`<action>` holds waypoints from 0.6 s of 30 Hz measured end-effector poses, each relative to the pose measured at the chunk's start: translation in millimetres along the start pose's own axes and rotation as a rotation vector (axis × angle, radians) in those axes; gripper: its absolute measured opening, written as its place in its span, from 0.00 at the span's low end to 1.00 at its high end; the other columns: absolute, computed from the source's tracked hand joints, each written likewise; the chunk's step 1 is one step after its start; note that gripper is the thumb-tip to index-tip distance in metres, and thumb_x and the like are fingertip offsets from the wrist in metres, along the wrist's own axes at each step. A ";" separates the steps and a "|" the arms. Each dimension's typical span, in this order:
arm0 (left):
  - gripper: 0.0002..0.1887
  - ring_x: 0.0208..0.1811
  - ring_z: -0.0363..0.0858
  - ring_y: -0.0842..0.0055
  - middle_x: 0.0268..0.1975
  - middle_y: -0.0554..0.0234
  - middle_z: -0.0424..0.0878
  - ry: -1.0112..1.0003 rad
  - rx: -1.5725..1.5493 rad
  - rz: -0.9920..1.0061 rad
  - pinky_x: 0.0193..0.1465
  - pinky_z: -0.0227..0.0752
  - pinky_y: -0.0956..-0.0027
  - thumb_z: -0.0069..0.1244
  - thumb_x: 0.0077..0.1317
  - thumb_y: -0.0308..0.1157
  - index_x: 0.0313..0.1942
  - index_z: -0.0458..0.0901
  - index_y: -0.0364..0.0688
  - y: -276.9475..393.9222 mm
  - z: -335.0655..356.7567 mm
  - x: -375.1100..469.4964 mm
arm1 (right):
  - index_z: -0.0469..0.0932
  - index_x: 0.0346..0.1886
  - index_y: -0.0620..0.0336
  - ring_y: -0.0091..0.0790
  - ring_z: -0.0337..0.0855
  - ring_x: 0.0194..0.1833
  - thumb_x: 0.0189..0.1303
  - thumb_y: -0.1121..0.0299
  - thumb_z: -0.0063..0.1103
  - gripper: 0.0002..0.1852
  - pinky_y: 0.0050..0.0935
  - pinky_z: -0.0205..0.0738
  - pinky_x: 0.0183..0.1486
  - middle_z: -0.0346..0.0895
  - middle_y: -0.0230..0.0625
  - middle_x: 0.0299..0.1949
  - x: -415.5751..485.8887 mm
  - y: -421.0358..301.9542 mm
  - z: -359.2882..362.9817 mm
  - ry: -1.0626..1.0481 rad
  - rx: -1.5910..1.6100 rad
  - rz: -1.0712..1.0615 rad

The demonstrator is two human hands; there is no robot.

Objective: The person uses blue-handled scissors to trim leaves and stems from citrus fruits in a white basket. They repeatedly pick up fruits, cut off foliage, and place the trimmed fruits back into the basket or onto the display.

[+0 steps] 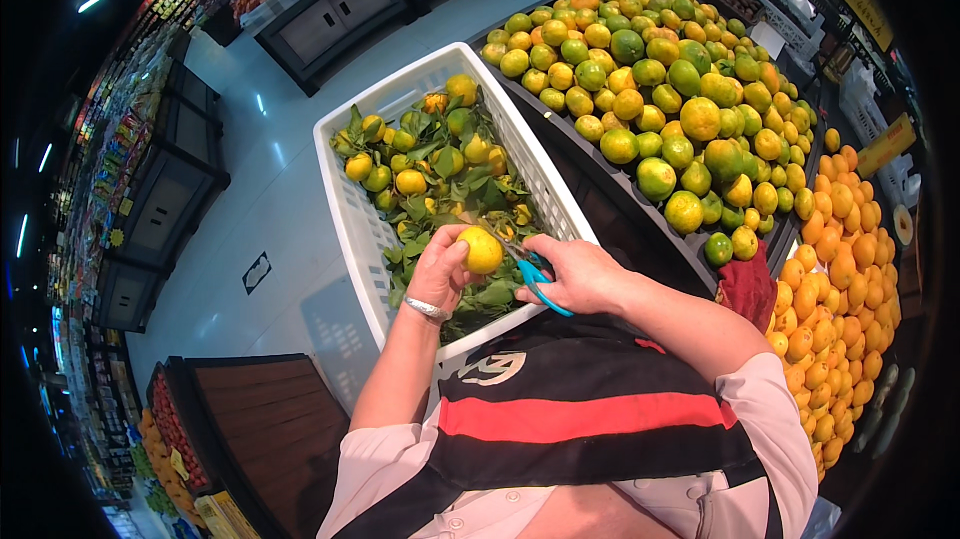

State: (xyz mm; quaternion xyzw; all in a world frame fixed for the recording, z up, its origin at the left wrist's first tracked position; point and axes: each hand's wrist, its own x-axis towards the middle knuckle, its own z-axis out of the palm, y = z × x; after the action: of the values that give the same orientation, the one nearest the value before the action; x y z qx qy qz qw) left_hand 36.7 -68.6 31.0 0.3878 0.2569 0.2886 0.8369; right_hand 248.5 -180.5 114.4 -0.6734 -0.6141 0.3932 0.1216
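My left hand grips a yellow mandarin above the near part of a white plastic crate. A pair of scissors with turquoise handles is in my right hand. Its blades point at the far right side of the fruit, among leaves, and I cannot tell whether they touch a stem. Inside the crate lie several yellow-green mandarins with many green leaves still attached. A silver bracelet circles my left wrist.
Right of the crate rises a display stand heaped with loose green-yellow mandarins. A dark red cloth hangs at its near corner, beside piled orange fruit. A brown wooden stand is at the lower left. Cabinets line the aisle.
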 end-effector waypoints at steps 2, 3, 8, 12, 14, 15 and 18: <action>0.23 0.43 0.82 0.73 0.47 0.62 0.80 0.001 0.021 -0.001 0.39 0.79 0.68 0.58 0.64 0.43 0.54 0.71 0.43 -2.2 -4.3 -3.2 | 0.71 0.60 0.56 0.52 0.83 0.46 0.53 0.43 0.68 0.37 0.44 0.75 0.50 0.84 0.47 0.42 1.7 1.0 3.1 -0.021 -0.023 0.013; 0.22 0.44 0.82 0.74 0.48 0.62 0.80 -0.002 0.025 -0.004 0.39 0.78 0.68 0.58 0.65 0.42 0.54 0.71 0.43 -3.0 -6.2 -4.9 | 0.72 0.59 0.56 0.52 0.83 0.46 0.53 0.45 0.68 0.35 0.44 0.76 0.50 0.84 0.47 0.42 2.4 2.2 5.0 -0.015 -0.014 -0.002; 0.22 0.37 0.82 0.77 0.44 0.63 0.81 0.097 0.102 0.001 0.34 0.76 0.74 0.58 0.64 0.42 0.53 0.72 0.42 -1.7 -4.7 -6.9 | 0.72 0.60 0.58 0.49 0.84 0.47 0.51 0.49 0.73 0.36 0.39 0.76 0.51 0.83 0.48 0.44 7.4 14.1 12.4 -0.011 0.105 0.005; 0.23 0.36 0.80 0.79 0.44 0.60 0.81 0.063 0.347 -0.015 0.35 0.75 0.76 0.59 0.65 0.38 0.54 0.71 0.39 9.5 15.3 6.3 | 0.67 0.64 0.66 0.35 0.79 0.50 0.48 0.51 0.77 0.44 0.32 0.74 0.53 0.78 0.43 0.50 16.7 22.7 10.9 0.152 0.661 -0.044; 0.22 0.35 0.78 0.83 0.44 0.61 0.81 -0.037 0.416 0.024 0.35 0.74 0.76 0.58 0.66 0.37 0.55 0.71 0.37 9.2 33.3 18.2 | 0.66 0.64 0.66 0.31 0.79 0.48 0.50 0.55 0.76 0.42 0.28 0.75 0.51 0.77 0.41 0.49 21.0 22.7 9.1 0.209 0.955 -0.079; 0.20 0.35 0.78 0.83 0.44 0.62 0.81 -0.092 0.474 0.007 0.36 0.75 0.76 0.55 0.69 0.39 0.55 0.74 0.36 9.9 40.0 25.2 | 0.65 0.64 0.66 0.29 0.79 0.48 0.51 0.56 0.75 0.41 0.27 0.75 0.50 0.76 0.42 0.48 20.8 23.4 7.2 0.234 1.121 -0.067; 0.18 0.41 0.81 0.82 0.46 0.66 0.83 -0.174 0.454 -0.010 0.45 0.77 0.76 0.48 0.73 0.38 0.57 0.77 0.38 6.3 47.0 56.6 | 0.67 0.61 0.62 0.25 0.79 0.33 0.50 0.61 0.75 0.36 0.23 0.77 0.35 0.77 0.36 0.42 10.9 39.6 -13.5 0.329 1.311 -0.009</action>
State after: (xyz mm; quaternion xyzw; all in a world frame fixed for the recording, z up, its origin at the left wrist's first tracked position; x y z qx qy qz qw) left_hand 105.3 -50.2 51.0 0.5882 0.2441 0.1847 0.7485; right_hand 286.0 -174.6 93.6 -0.5089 -0.2249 0.5764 0.5985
